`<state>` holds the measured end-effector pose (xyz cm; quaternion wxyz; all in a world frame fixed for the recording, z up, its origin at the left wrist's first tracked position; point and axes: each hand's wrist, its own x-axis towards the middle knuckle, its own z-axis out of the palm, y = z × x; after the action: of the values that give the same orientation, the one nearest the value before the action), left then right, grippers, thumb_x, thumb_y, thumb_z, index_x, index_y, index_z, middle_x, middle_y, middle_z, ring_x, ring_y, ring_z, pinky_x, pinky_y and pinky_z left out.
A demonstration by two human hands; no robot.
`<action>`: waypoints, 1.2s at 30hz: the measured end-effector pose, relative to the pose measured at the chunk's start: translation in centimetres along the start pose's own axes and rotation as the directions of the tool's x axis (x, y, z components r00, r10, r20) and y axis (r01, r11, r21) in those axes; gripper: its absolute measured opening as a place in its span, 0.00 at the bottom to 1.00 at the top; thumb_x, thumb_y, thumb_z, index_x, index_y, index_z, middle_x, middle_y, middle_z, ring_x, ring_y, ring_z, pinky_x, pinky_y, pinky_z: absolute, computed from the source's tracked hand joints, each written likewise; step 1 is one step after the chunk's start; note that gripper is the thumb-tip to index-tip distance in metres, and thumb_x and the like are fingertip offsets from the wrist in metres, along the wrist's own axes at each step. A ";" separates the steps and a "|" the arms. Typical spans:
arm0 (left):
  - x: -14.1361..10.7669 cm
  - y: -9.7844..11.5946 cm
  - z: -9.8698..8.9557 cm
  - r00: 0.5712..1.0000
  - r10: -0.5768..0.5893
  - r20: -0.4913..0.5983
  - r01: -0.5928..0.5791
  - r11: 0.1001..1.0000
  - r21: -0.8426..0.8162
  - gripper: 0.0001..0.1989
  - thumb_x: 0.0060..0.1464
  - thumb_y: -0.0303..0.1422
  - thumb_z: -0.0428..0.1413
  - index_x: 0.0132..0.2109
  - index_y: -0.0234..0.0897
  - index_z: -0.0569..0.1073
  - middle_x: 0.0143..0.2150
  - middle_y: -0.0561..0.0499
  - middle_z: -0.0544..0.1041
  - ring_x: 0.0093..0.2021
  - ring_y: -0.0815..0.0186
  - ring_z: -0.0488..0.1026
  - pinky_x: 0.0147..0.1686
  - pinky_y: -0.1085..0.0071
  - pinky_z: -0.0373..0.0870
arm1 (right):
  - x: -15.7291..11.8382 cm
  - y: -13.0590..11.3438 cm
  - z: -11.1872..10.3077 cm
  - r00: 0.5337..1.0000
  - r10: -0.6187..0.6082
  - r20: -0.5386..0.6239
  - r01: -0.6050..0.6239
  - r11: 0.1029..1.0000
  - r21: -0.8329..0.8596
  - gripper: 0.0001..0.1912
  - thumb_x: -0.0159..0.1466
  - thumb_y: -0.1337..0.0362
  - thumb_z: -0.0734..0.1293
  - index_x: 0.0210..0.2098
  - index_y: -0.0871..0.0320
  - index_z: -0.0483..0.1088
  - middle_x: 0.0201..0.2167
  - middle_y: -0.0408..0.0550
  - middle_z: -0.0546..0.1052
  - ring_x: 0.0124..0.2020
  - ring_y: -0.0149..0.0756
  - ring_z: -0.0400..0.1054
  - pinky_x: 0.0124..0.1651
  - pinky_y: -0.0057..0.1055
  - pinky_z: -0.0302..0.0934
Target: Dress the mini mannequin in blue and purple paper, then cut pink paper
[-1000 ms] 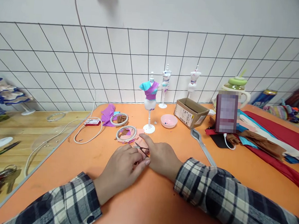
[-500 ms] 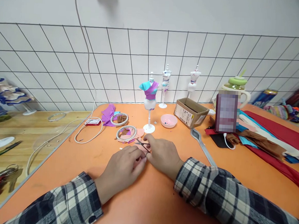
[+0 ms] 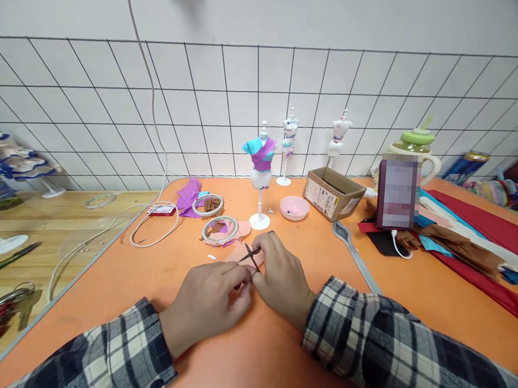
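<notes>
Small dark scissors (image 3: 251, 254) are in my right hand (image 3: 283, 272), thumb and fingers closed round the handles. Their blades stand apart and point up and to the left. Against them, my left hand (image 3: 212, 294) pinches a pale pink piece of fabric (image 3: 238, 252), which lies partly hidden behind the fingers and blades. Just beyond the hands stands a small white mannequin (image 3: 260, 179) wrapped in turquoise and purple fabric. Two tape rolls (image 3: 220, 231) lie left of it among pink, purple and brown scraps (image 3: 189, 198). A white scrap (image 3: 211, 257) rests near my left hand.
Behind are a pink bowl (image 3: 294, 209), a cardboard box (image 3: 333, 194) and two more mannequins (image 3: 290, 140). At right a phone (image 3: 398, 195) leans before a green-lidded mug (image 3: 416, 143), beside fabric strips (image 3: 463, 252) and a grey strap (image 3: 356, 257). A white cable (image 3: 142, 242) loops at left.
The scissors have turned so that their blades point more upward, and they now stand wider apart. More of the pink fabric shows beside them. My view has shifted slightly.
</notes>
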<state>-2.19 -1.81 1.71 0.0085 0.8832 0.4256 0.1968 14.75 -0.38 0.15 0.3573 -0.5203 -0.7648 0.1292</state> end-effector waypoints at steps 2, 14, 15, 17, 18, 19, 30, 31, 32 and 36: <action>0.0 -0.2 -0.1 1.000 -0.008 -0.016 0.008 1.000 0.009 0.06 0.54 0.28 0.51 0.32 0.39 0.72 0.26 0.54 0.76 0.25 0.68 0.70 0.27 0.73 0.58 | -0.1 0.0 0.2 1.000 0.021 -0.006 -0.021 0.999 0.030 0.13 0.57 0.70 0.63 0.41 0.54 0.60 0.41 0.45 0.69 0.39 0.38 0.64 0.37 0.32 0.54; -0.1 -0.4 0.2 0.979 0.185 -0.088 -0.177 0.980 0.089 0.05 0.57 0.30 0.52 0.33 0.38 0.70 0.24 0.55 0.74 0.22 0.68 0.70 0.25 0.71 0.60 | -0.3 0.3 0.8 0.993 0.063 -0.101 -0.042 0.979 0.198 0.15 0.57 0.69 0.65 0.42 0.54 0.58 0.42 0.46 0.65 0.41 0.40 0.64 0.43 0.37 0.59; -0.1 -0.4 0.2 0.974 0.202 -0.101 -0.190 0.975 0.116 0.05 0.57 0.30 0.52 0.33 0.38 0.70 0.24 0.55 0.74 0.22 0.67 0.70 0.25 0.71 0.60 | -0.3 0.3 0.9 0.991 0.066 -0.115 -0.040 0.976 0.215 0.15 0.57 0.69 0.66 0.42 0.54 0.58 0.42 0.47 0.65 0.41 0.39 0.64 0.44 0.37 0.60; -0.2 -0.5 0.3 0.965 0.236 -0.112 -0.216 0.963 0.162 0.04 0.58 0.30 0.52 0.35 0.38 0.70 0.25 0.55 0.75 0.23 0.67 0.70 0.25 0.70 0.60 | -0.2 0.5 1.1 0.987 0.088 -0.131 -0.052 0.966 0.255 0.16 0.57 0.68 0.66 0.42 0.54 0.58 0.42 0.47 0.65 0.41 0.40 0.63 0.45 0.38 0.60; -0.2 -0.6 0.3 0.960 0.255 -0.114 -0.232 0.956 0.181 0.03 0.59 0.30 0.52 0.37 0.38 0.70 0.26 0.55 0.75 0.23 0.67 0.70 0.26 0.70 0.61 | -0.2 0.5 1.3 0.985 0.110 -0.133 -0.069 0.957 0.281 0.16 0.57 0.67 0.67 0.42 0.54 0.58 0.42 0.47 0.65 0.42 0.40 0.63 0.45 0.39 0.61; -0.2 -0.6 0.2 0.955 0.273 -0.118 -0.247 0.949 0.198 0.04 0.60 0.30 0.51 0.38 0.38 0.70 0.27 0.54 0.75 0.24 0.67 0.71 0.26 0.70 0.61 | -0.2 0.6 1.4 0.981 0.140 -0.132 -0.094 0.946 0.311 0.17 0.57 0.66 0.67 0.42 0.55 0.57 0.43 0.47 0.65 0.42 0.40 0.63 0.45 0.39 0.61; -0.1 0.0 -0.1 0.966 0.217 -0.144 -0.189 0.964 0.189 0.04 0.57 0.29 0.49 0.34 0.39 0.66 0.25 0.56 0.73 0.22 0.67 0.68 0.25 0.71 0.60 | -0.3 0.4 2.1 0.937 0.344 0.057 -0.330 0.820 0.468 0.21 0.56 0.60 0.68 0.46 0.56 0.58 0.44 0.49 0.67 0.41 0.39 0.65 0.44 0.39 0.62; -0.2 0.0 0.0 0.965 0.222 -0.138 -0.192 0.961 0.199 0.04 0.57 0.29 0.49 0.34 0.39 0.66 0.25 0.55 0.73 0.22 0.67 0.69 0.25 0.71 0.59 | -0.2 0.4 2.0 0.933 0.353 0.072 -0.345 0.814 0.467 0.22 0.55 0.60 0.68 0.46 0.56 0.58 0.43 0.49 0.68 0.41 0.39 0.65 0.44 0.39 0.62; -0.2 0.0 0.0 0.965 0.225 -0.135 -0.194 0.958 0.209 0.04 0.57 0.29 0.49 0.34 0.38 0.67 0.24 0.55 0.73 0.22 0.67 0.69 0.25 0.71 0.59 | -0.2 0.4 1.9 0.930 0.358 0.083 -0.354 0.811 0.466 0.22 0.55 0.59 0.68 0.46 0.57 0.59 0.42 0.48 0.68 0.40 0.38 0.66 0.44 0.39 0.62; -0.2 -0.5 -0.1 0.976 0.186 -0.111 -0.153 0.955 0.255 0.06 0.57 0.29 0.49 0.32 0.38 0.68 0.23 0.55 0.73 0.21 0.67 0.68 0.25 0.70 0.58 | -0.2 0.3 1.6 0.921 0.355 0.164 -0.389 0.794 0.467 0.21 0.55 0.61 0.68 0.46 0.57 0.60 0.43 0.49 0.71 0.38 0.37 0.67 0.43 0.39 0.63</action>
<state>-2.75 -1.68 1.59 -0.1460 0.8957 0.3685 0.2014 13.92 -0.12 -1.20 0.4191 -0.5475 -0.6009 0.4043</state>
